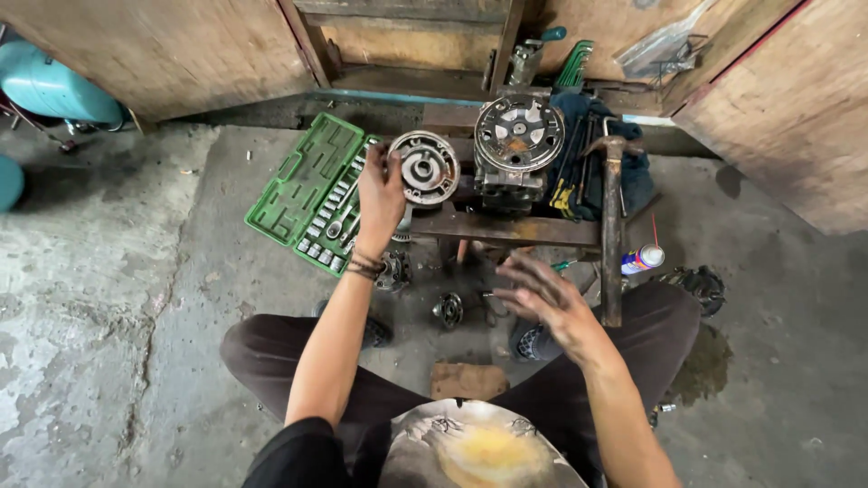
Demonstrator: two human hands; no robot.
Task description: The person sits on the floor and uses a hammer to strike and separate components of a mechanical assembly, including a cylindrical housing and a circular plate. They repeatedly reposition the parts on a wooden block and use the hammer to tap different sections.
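Gripping a round metal clutch plate (pixel 425 167) by its left rim, the left hand (pixel 380 194) is raised just above centre of the frame, fingers clamped on the disc's edge, face of the disc turned toward the camera. Braided bands sit on that wrist. The right hand (pixel 542 298) hovers lower, right of centre, fingers spread apart and slightly blurred, holding nothing.

Immediately right of the held plate sits the compressor body (pixel 515 154), its round pulley face upward, resting on a rusty metal stand (pixel 506 230). A rusty upright bar (pixel 612 226) of the stand runs down the right side. Behind the compressor lies a dark blue cloth (pixel 633 176) with tools on it.

An open green socket set case (pixel 312 190) lies on the concrete floor (pixel 108 298), left of the left hand, sockets in rows along its lower half. A small round metal part (pixel 448 310) lies on the floor between the knees, below the stand. A spray can (pixel 642 259) lies right of the upright bar. A dark oily stain (pixel 701 366) marks the floor at lower right. A wooden block (pixel 467 380) sits near the person's lap.
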